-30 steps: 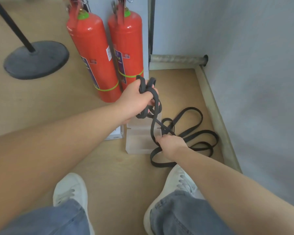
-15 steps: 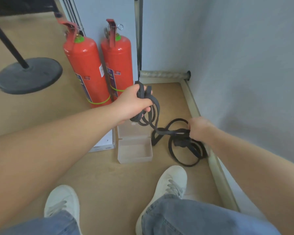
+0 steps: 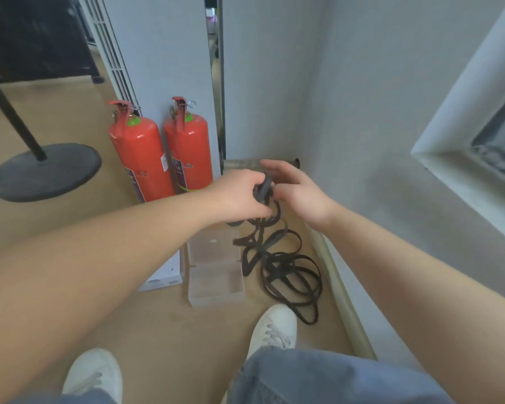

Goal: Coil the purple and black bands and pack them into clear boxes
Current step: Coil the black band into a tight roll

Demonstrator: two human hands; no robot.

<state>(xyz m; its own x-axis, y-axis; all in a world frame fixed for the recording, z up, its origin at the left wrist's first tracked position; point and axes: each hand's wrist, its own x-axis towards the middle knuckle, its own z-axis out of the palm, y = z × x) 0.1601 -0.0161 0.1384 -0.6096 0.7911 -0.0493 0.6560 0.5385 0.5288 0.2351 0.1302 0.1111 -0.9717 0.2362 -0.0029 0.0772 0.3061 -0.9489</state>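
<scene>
Tan floor; left hand grips coiled black band

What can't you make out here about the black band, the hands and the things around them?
Head view only:
1. Black band: its coiled part is mostly covered by the left hand, so the loops cannot be counted.
2. Right hand: blurred where it meets the coil, so it is unclear whether it is pinching or just touching.
3. Fire extinguisher labels: too blurred to read.
4. Purple band: nowhere in frame.
</scene>
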